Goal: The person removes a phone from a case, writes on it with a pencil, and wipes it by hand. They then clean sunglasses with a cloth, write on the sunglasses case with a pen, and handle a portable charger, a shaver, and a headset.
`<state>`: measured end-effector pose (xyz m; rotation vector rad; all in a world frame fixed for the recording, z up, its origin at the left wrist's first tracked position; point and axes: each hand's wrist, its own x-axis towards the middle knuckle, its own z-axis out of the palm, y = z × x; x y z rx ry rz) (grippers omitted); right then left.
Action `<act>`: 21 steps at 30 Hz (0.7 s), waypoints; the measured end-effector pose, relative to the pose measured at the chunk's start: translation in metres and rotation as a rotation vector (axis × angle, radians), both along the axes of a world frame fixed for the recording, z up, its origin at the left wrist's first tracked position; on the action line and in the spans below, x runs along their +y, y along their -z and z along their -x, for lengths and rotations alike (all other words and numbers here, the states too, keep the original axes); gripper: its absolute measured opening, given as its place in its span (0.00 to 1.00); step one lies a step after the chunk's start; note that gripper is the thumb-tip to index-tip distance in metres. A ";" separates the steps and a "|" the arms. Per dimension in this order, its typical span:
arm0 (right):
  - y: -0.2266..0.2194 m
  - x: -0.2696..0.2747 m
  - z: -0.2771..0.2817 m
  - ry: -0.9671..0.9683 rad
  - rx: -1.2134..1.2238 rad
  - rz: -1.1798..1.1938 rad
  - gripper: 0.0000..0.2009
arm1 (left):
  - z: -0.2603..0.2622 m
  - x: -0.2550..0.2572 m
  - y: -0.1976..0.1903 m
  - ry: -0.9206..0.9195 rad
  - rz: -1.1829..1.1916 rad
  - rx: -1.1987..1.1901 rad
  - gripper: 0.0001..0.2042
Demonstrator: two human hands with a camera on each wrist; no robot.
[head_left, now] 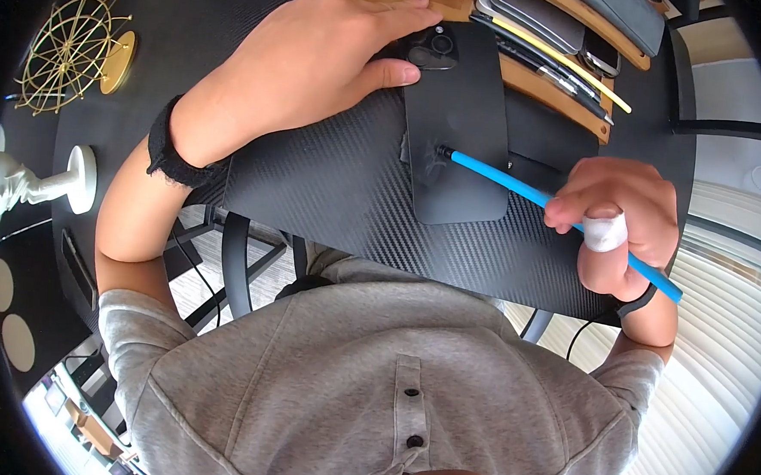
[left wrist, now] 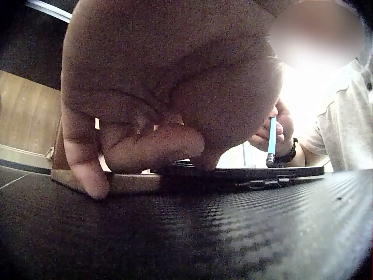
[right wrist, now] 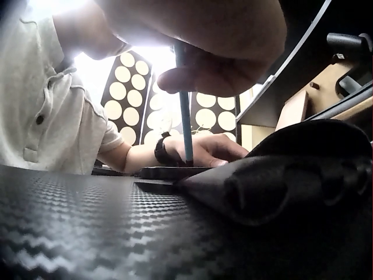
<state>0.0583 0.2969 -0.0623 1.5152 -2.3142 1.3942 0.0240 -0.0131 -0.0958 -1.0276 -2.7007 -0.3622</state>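
Observation:
A dark smartphone (head_left: 460,113) lies back up on the black textured table, its camera bump at the far end and faint smudges near the middle. My left hand (head_left: 295,65) rests at the phone's camera end, thumb tip over the edge beside the lenses and the other fingers reaching toward the far corner. My right hand (head_left: 627,220), with a white wrap on one finger, grips a blue pencil (head_left: 504,179). The pencil's black end meets the smudged part of the phone's back. In the right wrist view, the pencil (right wrist: 185,116) stands nearly upright over the phone.
At the back right, a wooden organizer (head_left: 551,96) holds several pens, a yellow pencil (head_left: 570,67) and flat dark devices. A gold wheel ornament (head_left: 72,49) and a white figurine (head_left: 39,177) stand at the left. In the right wrist view, a dark object (right wrist: 280,175) fills the near right.

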 end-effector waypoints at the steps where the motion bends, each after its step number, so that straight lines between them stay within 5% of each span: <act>1: 0.001 0.000 0.000 -0.017 -0.004 0.019 0.08 | -0.001 0.001 -0.004 -0.019 0.028 -0.052 0.29; 9: 0.002 0.005 0.004 -0.138 -0.010 0.075 0.07 | 0.000 0.002 -0.007 -0.003 0.041 -0.046 0.29; 15: 0.001 0.012 0.000 0.044 -0.076 0.126 0.13 | -0.004 0.005 -0.017 -0.075 0.107 -0.180 0.28; 21: 0.004 0.013 0.001 0.118 -0.091 0.173 0.18 | -0.002 0.003 -0.009 -0.026 0.047 -0.074 0.28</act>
